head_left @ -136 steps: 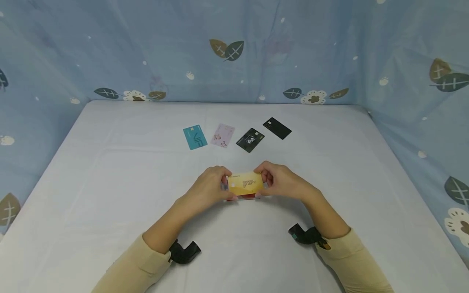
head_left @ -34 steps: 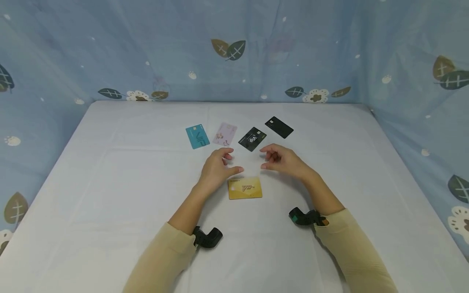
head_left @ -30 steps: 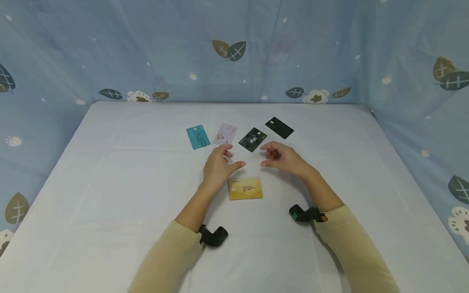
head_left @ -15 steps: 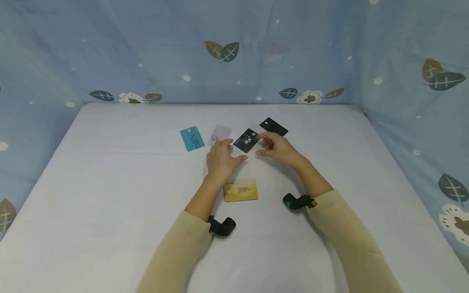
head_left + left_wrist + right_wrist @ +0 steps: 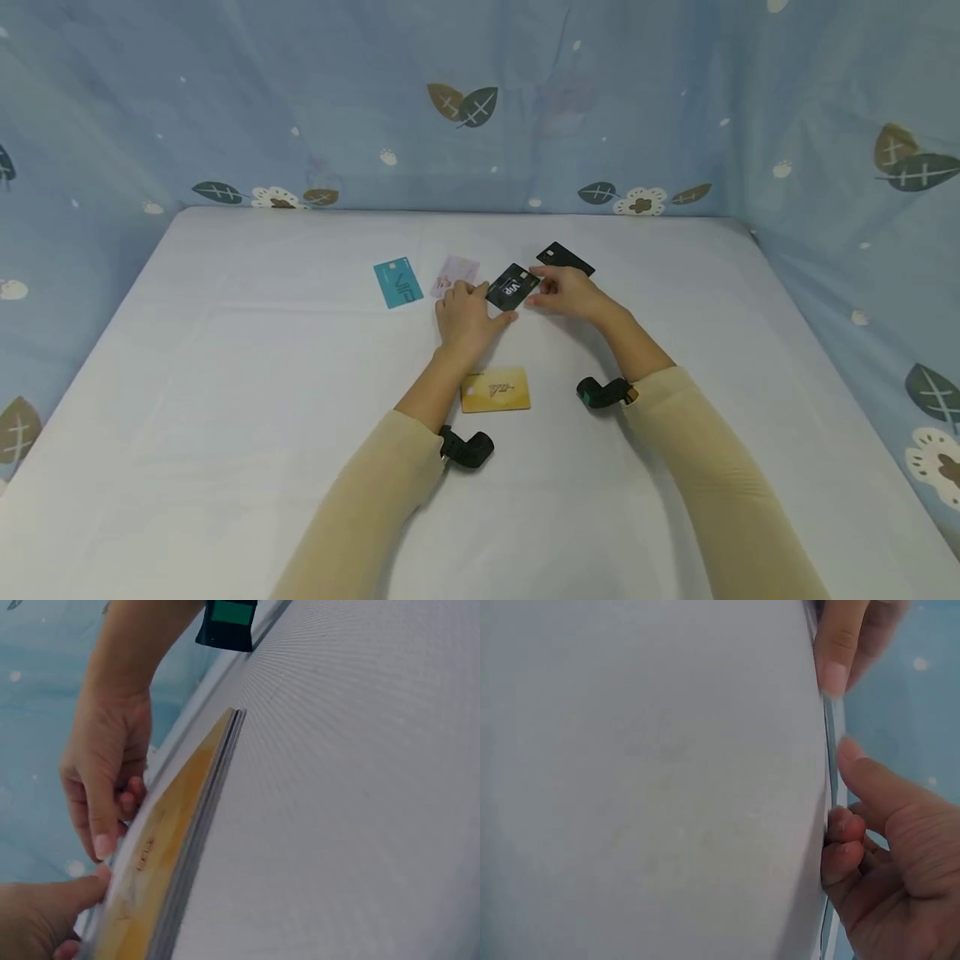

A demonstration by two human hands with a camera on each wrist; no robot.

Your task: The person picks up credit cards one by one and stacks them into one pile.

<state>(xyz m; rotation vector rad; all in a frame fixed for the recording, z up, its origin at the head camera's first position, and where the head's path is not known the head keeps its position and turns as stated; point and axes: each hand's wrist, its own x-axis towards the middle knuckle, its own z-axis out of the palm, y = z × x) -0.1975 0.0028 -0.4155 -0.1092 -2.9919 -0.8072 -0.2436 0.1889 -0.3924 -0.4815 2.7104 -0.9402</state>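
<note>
Pink card (image 5: 458,270) partly behind left hand (image 5: 467,323), black VIP card (image 5: 513,287) alongside.

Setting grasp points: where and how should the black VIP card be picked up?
Probably best by its thin edges at the left and right corners, coming in low from both sides. The black VIP card lies flat on the white table, one corner toward the person, so its face offers nothing to pinch. Left hand and right hand flank those corners.
</note>
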